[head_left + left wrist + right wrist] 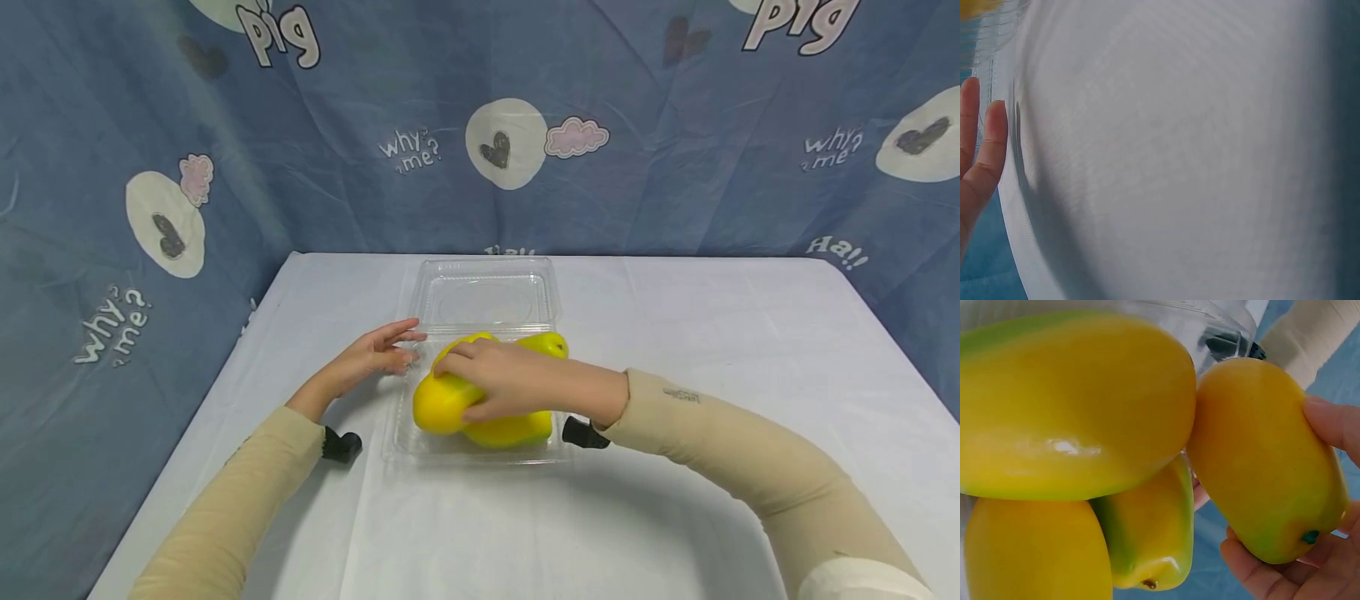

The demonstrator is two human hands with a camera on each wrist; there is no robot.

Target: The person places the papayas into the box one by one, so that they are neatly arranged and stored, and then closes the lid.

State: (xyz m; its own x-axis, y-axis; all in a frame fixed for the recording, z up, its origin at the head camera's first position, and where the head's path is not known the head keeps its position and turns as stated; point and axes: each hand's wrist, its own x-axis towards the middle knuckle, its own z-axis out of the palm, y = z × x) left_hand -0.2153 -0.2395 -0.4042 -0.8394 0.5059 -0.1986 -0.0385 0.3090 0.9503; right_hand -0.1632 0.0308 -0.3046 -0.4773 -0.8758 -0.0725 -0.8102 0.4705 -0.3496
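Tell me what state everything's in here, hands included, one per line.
Clear clamshell container: open
Lid: folded back
Held mango: gripped by the right hand
Other mangoes: lying in the container
Left hand: holding nothing, beside the container
Blue backdrop cloth: hanging, creased
White tablecloth: spread

Mangoes [510, 431] are lying in container base [480, 458], lid [483, 300] lying behind base, left hand [375, 354] sitting left of base.

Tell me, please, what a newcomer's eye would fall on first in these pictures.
It would probably be the yellow fruits in and over the open clear container, one gripped by the right hand. Next, perhaps, comes the boldly printed blue backdrop behind the table.
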